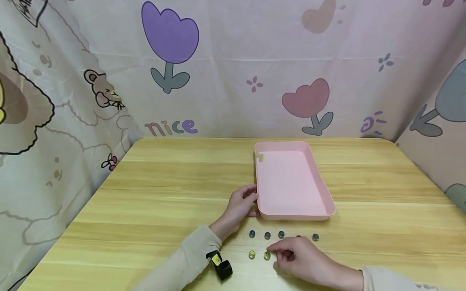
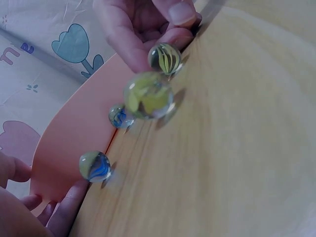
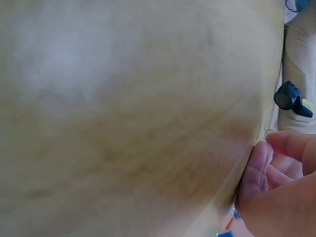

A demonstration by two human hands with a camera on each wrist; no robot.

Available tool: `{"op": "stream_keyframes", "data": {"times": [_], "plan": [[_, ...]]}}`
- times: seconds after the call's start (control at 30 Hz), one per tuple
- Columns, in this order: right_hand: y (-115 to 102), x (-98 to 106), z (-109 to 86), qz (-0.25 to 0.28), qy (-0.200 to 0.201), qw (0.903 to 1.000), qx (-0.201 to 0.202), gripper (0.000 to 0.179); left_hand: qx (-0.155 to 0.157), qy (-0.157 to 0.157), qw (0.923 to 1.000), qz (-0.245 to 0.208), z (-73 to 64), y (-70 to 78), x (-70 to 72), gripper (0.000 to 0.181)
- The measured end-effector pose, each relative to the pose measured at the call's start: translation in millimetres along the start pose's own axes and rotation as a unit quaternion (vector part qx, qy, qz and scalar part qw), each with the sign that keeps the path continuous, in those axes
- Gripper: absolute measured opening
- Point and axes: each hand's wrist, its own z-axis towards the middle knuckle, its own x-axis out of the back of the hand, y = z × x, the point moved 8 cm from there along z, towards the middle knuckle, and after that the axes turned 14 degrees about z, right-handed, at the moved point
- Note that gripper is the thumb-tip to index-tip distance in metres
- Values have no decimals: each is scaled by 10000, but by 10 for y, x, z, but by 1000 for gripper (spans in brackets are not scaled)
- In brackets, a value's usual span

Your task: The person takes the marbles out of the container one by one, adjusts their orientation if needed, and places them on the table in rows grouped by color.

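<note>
Tray (image 1: 291, 182): pink
Near-row marbles (image 1: 252, 254): clear — yellow-green swirls
Marble (image 1: 252, 234) off tray's near-left corner: blue swirl
Table (image 1: 182, 178): yellow woodgrain

Behind the wooden table (image 1: 174, 182) hangs a printed cloth (image 1: 233, 36), purple tulip (image 1: 171, 36) up high, lettering (image 1: 178, 128) below it, a pink tulip (image 1: 307, 99) over to the right!

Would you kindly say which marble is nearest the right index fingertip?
The right marble of the near yellowish pair; the right hand has that fingertip at its edge; others lie farther away.

The patterned backdrop cloth (image 1: 225, 32) reads "nice" (image 1: 171, 127) in coloured letters; the print (image 1: 426, 287) on the right sleeve (image 1: 382, 279) is illegible.
</note>
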Motion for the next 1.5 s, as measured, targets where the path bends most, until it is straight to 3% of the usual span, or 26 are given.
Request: {"op": "stream_keyframes", "data": {"times": [0.2, 0.4, 0.53, 0.63, 0.7, 0.77, 0.87, 0.97, 1.07, 1.17, 1.4, 1.5], "plan": [[-5, -36, -39, 50, -100, 9999, 86, 23, 75, -45, 10000, 4, -24, -65, -11, 40], [10, -61, -73, -45, -295, 9995, -84, 21, 151, -28, 9999, 18, -48, -139, -13, 40], [3, -56, -103, 528, -625, 9965, -163, 18, 174, -20, 9998, 0, -56, -176, -14, 40], [35, -25, -126, 1135, -761, 9890, -558, 18, 186, -26, 9998, 3, -63, -195, -16, 40], [65, 1, -127, 1209, -707, 9876, -716, 19, 213, -41, 9998, 32, -49, -195, -10, 40], [54, 46, -95, 929, -573, 9914, -717, 22, 196, -45, 9998, 60, -11, -151, 4, 40], [-39, 117, -27, 61, -332, 9986, -416, 24, 85, -39, 9999, 93, 76, -27, 27, 39], [-194, 141, 27, -714, -174, 9973, -58, 24, -55, -26, 9999, 90, 127, 77, 37, 38], [-309, 86, 61, -1142, -119, 9930, 287, 24, -34, -25, 10000, 85, 131, 82, 38, 37], [-367, 16, 114, -1335, -61, 9901, 426, 22, -6, -2, 10000, 87, 123, 69, 40, 37], [-322, -155, 243, -1369, -174, 9904, -49, 17, 58, -11, 10000, 40, 96, 27, 26, 37], [-319, -206, 261, -1369, -237, 9903, 11, 11, 79, -12, 10000, 57, 80, -2, 22, 37]]}}
